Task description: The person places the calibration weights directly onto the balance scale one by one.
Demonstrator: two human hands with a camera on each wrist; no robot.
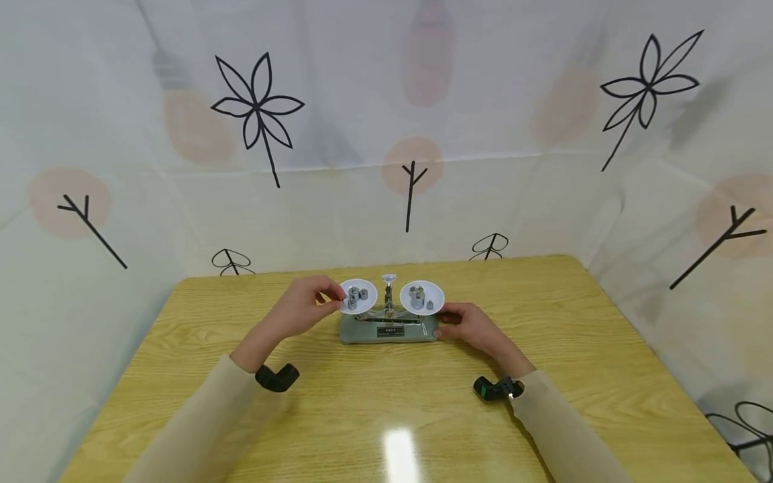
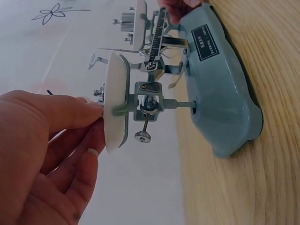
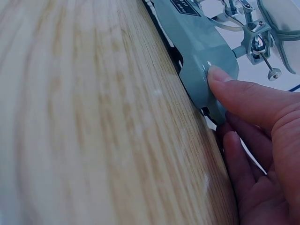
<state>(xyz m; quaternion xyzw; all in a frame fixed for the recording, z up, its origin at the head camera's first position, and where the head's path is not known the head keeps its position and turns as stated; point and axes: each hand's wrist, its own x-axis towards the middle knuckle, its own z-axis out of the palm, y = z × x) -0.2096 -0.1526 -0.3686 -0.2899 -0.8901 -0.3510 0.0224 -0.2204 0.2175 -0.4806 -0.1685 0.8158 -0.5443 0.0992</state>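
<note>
A balance scale with a grey-green base [image 1: 356, 332] stands on the table. On its left white pan [image 1: 366, 310] sit several metal weights [image 1: 363, 294]. The right pan [image 1: 439, 295] also carries metal weights [image 1: 417, 299]. My left hand [image 1: 300, 307] is at the left pan's outer rim, thumb and forefinger pinched together over it on what looks like a small weight, mostly hidden by the fingertips. My right hand [image 1: 474, 327] grips the right end of the base; its thumb [image 3: 234, 91] lies on top, the other fingers behind and below.
The wooden table [image 1: 338, 409] extends around the scale, its back edge close behind it. A pale patterned cloth [image 1: 338, 221] hangs behind and at both sides. Under the left pan, a knurled adjusting nut [image 2: 143, 137] sticks out from the beam.
</note>
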